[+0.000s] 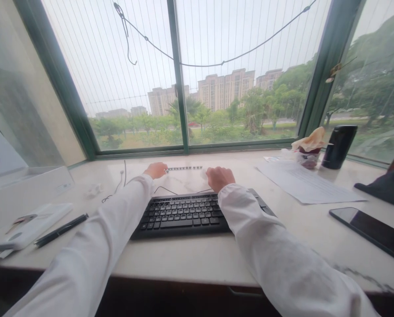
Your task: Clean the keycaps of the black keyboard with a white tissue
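Note:
A black keyboard point(187, 215) lies on the white counter in front of me, with several keycaps gone from its upper left. Beyond it, small dark keycaps point(185, 167) stand in a row. My left hand point(155, 170) is at the left end of this row, its fingers pinched together by the end keycap; whether they grip it is hard to see. At the other end my right hand point(220, 177) is closed, and a small white tissue-like piece point(204, 174) shows at its fingertips. My right forearm passes over the keyboard's right side.
At the left are a pen point(61, 230), a white power strip point(17, 237) with keys on it, and a white box point(28, 193). Paper sheets point(309, 180), a black cup point(339, 146), a plastic tub point(309, 156) and a phone point(373, 231) lie right. A window stands behind.

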The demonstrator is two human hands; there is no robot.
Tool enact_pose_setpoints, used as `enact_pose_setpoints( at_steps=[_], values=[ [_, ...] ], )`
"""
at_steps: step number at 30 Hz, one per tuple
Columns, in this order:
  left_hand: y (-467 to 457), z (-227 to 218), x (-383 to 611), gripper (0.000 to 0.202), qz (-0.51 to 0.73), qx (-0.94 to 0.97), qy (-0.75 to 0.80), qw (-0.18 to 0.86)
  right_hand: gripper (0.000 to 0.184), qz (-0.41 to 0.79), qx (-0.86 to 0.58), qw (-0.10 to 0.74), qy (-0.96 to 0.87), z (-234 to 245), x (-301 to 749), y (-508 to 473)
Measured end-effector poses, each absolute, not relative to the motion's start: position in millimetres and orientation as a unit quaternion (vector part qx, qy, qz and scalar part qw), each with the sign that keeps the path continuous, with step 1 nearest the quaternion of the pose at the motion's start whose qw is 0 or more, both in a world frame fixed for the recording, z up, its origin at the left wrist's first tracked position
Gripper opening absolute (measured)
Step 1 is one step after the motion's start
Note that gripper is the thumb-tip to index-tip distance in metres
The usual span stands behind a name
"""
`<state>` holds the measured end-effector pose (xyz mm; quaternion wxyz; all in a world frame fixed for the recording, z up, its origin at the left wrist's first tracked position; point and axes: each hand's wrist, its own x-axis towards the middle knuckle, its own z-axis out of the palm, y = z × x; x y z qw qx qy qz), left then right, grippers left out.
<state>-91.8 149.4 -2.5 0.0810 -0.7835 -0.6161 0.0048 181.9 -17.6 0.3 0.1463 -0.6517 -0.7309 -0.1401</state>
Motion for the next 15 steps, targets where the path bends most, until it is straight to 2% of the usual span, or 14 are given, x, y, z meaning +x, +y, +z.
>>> enact_pose_setpoints(
  at_steps=[5,9,15],
  values=[
    [174.1,-11.1,-81.4,0.031,0.021,-0.791,-0.6,0.117,0.029,-0.135,-0.649,0.144,-0.735,-2.9,180.0,-15.6],
    [181.4,-14.0,-76.4,0.024,0.025,-0.799,-0.586,0.132,0.032,-0.14,-0.642,0.149,-0.739,-6.3,177.4,-14.5],
    [164.3,0.7,-61.8,0.028,-0.031,-0.811,-0.566,0.147,0.038,-0.162,-0.648,0.204,-0.716,-9.9,172.8,-13.6]
  ],
)
